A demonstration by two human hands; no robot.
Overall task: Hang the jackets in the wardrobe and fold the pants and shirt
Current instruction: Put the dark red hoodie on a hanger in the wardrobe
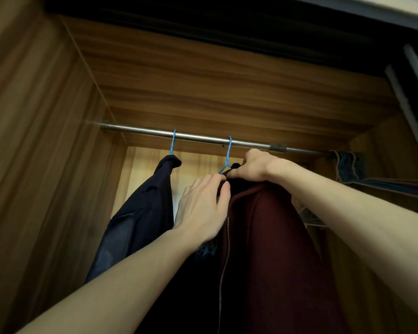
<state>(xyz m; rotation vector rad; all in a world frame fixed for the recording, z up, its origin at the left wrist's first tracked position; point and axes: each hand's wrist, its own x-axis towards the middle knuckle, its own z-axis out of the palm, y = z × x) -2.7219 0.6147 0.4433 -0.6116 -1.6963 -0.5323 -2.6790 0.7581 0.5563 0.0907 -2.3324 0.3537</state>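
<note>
Two bare forearms reach up from the lower edge of the view into a wooden wardrobe [46,116]. Between them hangs a maroon zip-up jacket [275,249] with a dark lining, its metal zipper [225,261] running down the front.

The left hand [203,210] lies against the jacket's collar area, fingers held close together and lightly bent, with the thumb laid beside the fabric near the top of the zipper; whether it pinches the cloth cannot be told. The right hand [253,167] is curled over the jacket's shoulder just below the rail, thumb and forefinger pinching the dark fabric at the neck.

A blue hanger [228,155] carries this jacket, its hook over the metal rail [203,137]. To the left, well apart along the same rail, a second blue hanger [173,142] holds a dark navy jacket [140,213], which hangs down beside the left forearm.

At the far right end of the rail, several bare hangers [348,165] are bunched together against the wardrobe's side wall.
</note>
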